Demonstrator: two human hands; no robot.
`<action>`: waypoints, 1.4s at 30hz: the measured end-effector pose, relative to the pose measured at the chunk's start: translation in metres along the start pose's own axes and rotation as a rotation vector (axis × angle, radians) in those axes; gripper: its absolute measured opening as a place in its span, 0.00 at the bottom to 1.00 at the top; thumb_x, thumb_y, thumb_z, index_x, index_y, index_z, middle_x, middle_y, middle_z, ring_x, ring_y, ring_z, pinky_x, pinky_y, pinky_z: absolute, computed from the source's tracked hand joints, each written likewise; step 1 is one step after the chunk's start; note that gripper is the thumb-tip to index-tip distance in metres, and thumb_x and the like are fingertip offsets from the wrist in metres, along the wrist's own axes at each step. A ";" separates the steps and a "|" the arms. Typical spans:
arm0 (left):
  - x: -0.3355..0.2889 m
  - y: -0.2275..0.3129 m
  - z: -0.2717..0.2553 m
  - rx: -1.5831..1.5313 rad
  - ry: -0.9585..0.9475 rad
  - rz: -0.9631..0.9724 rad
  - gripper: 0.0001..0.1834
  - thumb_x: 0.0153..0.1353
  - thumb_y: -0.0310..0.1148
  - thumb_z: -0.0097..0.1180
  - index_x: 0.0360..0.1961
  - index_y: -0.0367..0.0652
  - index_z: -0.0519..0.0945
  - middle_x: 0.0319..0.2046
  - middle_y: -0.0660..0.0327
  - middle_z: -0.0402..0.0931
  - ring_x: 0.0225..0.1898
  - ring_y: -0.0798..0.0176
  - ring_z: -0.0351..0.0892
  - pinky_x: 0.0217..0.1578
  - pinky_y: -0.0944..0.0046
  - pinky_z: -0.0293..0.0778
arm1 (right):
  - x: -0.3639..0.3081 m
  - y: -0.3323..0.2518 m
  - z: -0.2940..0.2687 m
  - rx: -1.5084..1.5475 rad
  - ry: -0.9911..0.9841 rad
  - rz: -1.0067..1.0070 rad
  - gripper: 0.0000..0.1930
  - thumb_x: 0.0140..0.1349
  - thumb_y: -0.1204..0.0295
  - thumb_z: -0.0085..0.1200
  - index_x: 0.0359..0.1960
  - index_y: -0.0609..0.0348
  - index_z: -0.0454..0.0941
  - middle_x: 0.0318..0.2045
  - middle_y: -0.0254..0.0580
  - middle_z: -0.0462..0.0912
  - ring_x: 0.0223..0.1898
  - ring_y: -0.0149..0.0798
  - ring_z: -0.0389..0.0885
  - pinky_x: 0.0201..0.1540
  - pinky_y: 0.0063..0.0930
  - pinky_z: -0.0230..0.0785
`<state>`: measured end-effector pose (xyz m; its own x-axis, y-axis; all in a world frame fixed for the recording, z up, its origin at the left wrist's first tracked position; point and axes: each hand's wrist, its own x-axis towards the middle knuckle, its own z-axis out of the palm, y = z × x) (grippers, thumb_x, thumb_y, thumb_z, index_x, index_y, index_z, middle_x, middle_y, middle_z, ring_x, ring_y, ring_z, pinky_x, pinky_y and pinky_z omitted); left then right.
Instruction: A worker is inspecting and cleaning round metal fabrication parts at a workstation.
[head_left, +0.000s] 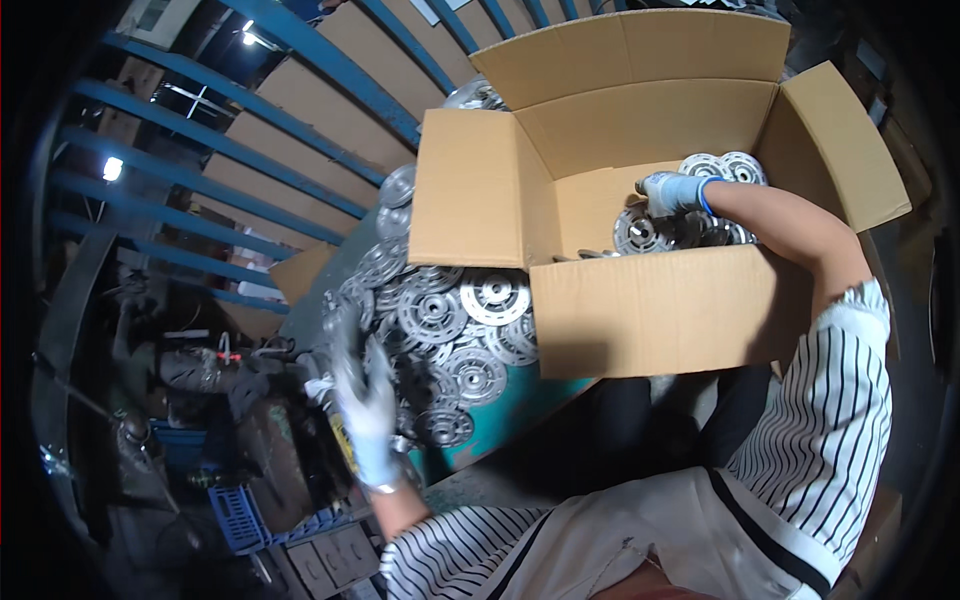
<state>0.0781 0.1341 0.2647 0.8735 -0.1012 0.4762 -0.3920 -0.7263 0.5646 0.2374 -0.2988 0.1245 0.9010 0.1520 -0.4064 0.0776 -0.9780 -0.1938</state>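
My right hand (676,194), in a pale blue glove with a dark blue cuff, reaches inside an open cardboard box (655,315). Its fingers are curled at the upper edge of a round, slotted metal disc (642,230), which they appear to grip; the fingertips are partly hidden. More metal discs (742,168) lie at the right side of the box. My left hand (366,390), gloved too and smeared by motion, is held over the left edge of a heap of similar discs (435,310). Its fingers are stretched out, thumb apart, with nothing visible in them.
The heap spreads over a green tabletop (510,415) left of the box. Blue metal bars (300,150) with cardboard behind them rise at the far left. Below left stand a blue plastic crate (237,518) and dark machinery. The box flaps stand outward on all sides.
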 end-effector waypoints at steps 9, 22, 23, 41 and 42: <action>-0.160 0.025 0.034 -0.913 0.199 -0.441 0.28 0.68 0.35 0.47 0.63 0.30 0.58 0.62 0.45 0.59 0.63 0.48 0.63 0.60 0.53 0.64 | -0.061 -0.045 -0.066 0.718 0.230 -0.024 0.10 0.52 0.66 0.61 0.28 0.61 0.82 0.17 0.35 0.79 0.15 0.26 0.71 0.19 0.20 0.61; -0.140 0.136 0.120 -2.332 -0.474 -0.545 0.45 0.60 0.69 0.37 0.68 0.46 0.53 0.66 0.53 0.55 0.64 0.44 0.59 0.62 0.33 0.53 | -0.314 -0.123 0.018 1.546 0.229 -0.216 0.09 0.57 0.73 0.58 0.36 0.65 0.78 0.19 0.29 0.74 0.12 0.18 0.62 0.14 0.13 0.49; -0.149 0.126 0.128 -2.313 -0.463 -0.550 0.46 0.60 0.69 0.37 0.66 0.41 0.56 0.63 0.53 0.61 0.61 0.46 0.65 0.62 0.40 0.60 | -0.323 -0.131 0.023 1.539 0.205 -0.196 0.09 0.57 0.71 0.59 0.36 0.65 0.78 0.18 0.28 0.73 0.13 0.18 0.61 0.14 0.13 0.49; -0.208 0.143 0.102 -2.110 -0.477 -0.893 0.44 0.60 0.70 0.32 0.68 0.50 0.56 0.67 0.51 0.54 0.65 0.40 0.57 0.59 0.24 0.51 | -0.368 -0.123 0.097 1.706 0.155 -0.189 0.19 0.67 0.59 0.48 0.45 0.65 0.77 0.26 0.30 0.78 0.11 0.17 0.56 0.13 0.14 0.44; -0.209 0.144 0.101 -2.097 -0.471 -0.876 0.44 0.60 0.70 0.32 0.68 0.49 0.56 0.66 0.51 0.54 0.65 0.40 0.57 0.58 0.24 0.51 | -0.369 -0.122 0.099 1.697 0.149 -0.171 0.19 0.67 0.59 0.48 0.45 0.65 0.77 0.27 0.31 0.79 0.11 0.17 0.56 0.13 0.14 0.44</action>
<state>-0.1316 -0.0179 0.1781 0.7994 -0.5844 -0.1390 0.5970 0.7473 0.2917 -0.1468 -0.2209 0.2092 0.9678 0.1211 -0.2209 -0.2477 0.2985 -0.9217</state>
